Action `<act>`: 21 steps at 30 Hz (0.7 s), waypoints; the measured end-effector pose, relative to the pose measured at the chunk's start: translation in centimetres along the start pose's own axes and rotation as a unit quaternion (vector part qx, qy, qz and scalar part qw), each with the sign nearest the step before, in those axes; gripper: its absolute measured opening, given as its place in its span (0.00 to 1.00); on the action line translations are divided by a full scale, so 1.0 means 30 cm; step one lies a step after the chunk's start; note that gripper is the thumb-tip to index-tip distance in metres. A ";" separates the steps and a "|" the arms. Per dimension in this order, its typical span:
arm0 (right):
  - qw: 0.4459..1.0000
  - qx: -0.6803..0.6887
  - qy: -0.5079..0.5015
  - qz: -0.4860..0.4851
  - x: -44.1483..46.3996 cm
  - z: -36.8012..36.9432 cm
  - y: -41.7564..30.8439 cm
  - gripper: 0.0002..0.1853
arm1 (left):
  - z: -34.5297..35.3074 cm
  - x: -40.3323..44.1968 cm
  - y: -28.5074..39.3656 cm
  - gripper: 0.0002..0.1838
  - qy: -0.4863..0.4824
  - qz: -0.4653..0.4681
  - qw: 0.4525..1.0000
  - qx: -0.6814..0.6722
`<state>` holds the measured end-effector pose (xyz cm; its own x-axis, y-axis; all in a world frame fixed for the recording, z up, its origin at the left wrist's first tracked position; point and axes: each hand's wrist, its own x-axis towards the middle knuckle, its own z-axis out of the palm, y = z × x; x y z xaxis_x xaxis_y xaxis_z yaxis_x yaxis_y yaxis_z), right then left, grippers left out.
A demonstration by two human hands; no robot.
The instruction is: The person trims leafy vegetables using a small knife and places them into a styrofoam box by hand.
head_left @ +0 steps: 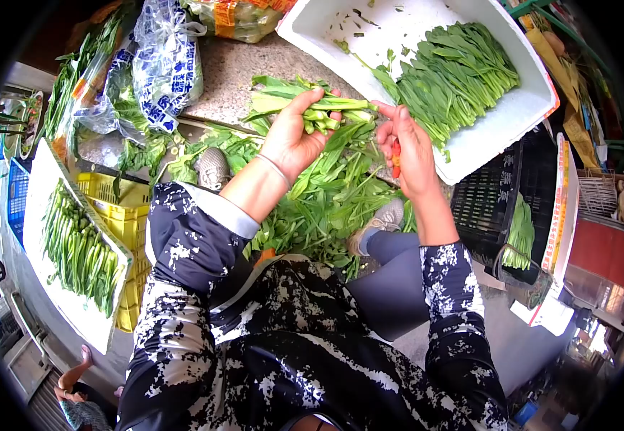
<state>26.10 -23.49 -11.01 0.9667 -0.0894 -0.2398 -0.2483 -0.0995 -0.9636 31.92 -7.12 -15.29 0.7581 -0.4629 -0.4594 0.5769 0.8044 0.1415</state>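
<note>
My left hand is closed around a small bunch of leafy green stalks, cut ends pointing right. Close to those ends is my right hand, its fingers curled around a small tool with a red-orange handle; its blade, if any, cannot be made out. The right fingertips come up to the stalk tips, and whether they touch is unclear. Below both hands, a heap of loose leafy greens covers the ground between my shoes. At upper right, a white foam box holds neatly layered greens.
Another white foam box with bundled greens stands at left, beside a yellow crate. Plastic bags of vegetables lie at upper left. A black crate is at right. Another person's arm shows at lower left.
</note>
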 end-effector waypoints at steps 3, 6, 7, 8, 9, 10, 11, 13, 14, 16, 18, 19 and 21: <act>0.995 0.049 -0.039 -0.073 -0.023 0.027 0.005 0.24 | 0.003 -0.004 0.005 0.11 -0.021 -0.002 0.999 -0.027; 0.990 0.089 -0.064 -0.086 -0.045 0.051 -0.013 0.22 | 0.001 -0.001 0.011 0.12 -0.065 -0.010 0.997 -0.031; 0.990 0.089 -0.063 -0.086 -0.049 0.054 -0.017 0.22 | 0.005 -0.007 0.011 0.13 -0.069 -0.003 0.997 -0.031; 0.989 0.103 -0.065 -0.081 -0.052 0.058 -0.021 0.22 | 0.011 -0.012 0.012 0.14 -0.073 0.004 0.997 -0.030; 0.988 0.118 -0.067 -0.076 -0.052 0.059 -0.023 0.22 | 0.014 -0.013 0.012 0.14 -0.073 0.004 0.997 -0.030; 0.988 0.118 -0.067 -0.076 -0.052 0.056 -0.023 0.22 | 0.016 -0.015 0.014 0.15 -0.084 0.005 0.996 -0.019; 0.989 0.120 -0.066 -0.063 -0.052 0.050 -0.023 0.22 | 0.019 -0.017 0.014 0.16 -0.094 0.005 0.995 -0.008; 0.989 0.122 -0.064 -0.049 -0.054 0.046 -0.024 0.22 | 0.028 -0.028 0.017 0.17 -0.096 0.008 0.995 -0.001; 0.989 0.126 -0.065 -0.044 -0.055 0.044 -0.027 0.22 | 0.030 -0.030 0.018 0.17 -0.094 0.007 0.996 0.007; 0.989 0.130 -0.066 -0.038 -0.054 0.043 -0.025 0.22 | 0.028 -0.032 0.020 0.17 -0.092 0.006 0.996 0.015; 0.989 0.128 -0.049 -0.050 -0.048 0.042 -0.015 0.20 | 0.025 -0.031 0.020 0.17 -0.097 -0.001 0.995 0.025; 0.989 0.128 -0.049 -0.051 -0.047 0.041 -0.010 0.20 | 0.025 -0.032 0.020 0.17 -0.097 -0.001 0.995 0.025; 0.995 0.046 -0.017 -0.086 -0.045 0.037 -0.001 0.19 | 0.027 -0.032 0.015 0.16 -0.085 0.014 0.996 0.032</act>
<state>24.88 -22.26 -10.78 0.9962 -0.0462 -0.0734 -0.0743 -0.0199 -0.9970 31.69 -6.60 -14.07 0.8114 -0.5016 -0.3000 0.5691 0.7950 0.2099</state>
